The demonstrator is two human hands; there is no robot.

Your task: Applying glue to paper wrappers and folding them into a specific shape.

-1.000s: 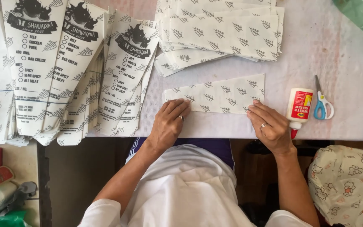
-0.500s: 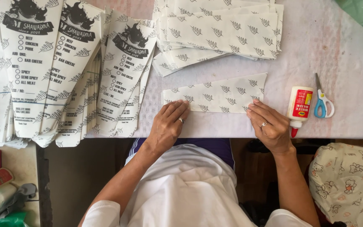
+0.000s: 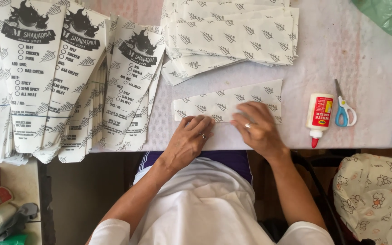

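Leaf-printed paper sheet [image 3: 225,100] lies flat on the white table [image 3: 350,59], near its front edge, pinned by both hands.

Left hand [image 3: 189,140] is palm down, fingers flat on the sheet's lower edge; right hand [image 3: 257,127] likewise beside it, clasping nothing. Glue bottle [image 3: 319,115] and blue-handled scissors [image 3: 342,106] lie to the right.

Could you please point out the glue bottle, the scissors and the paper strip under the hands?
glue bottle [image 3: 320,112]: head view, label.
scissors [image 3: 344,117]: head view, blue handles.
paper strip [image 3: 214,102]: head view, bare middle.
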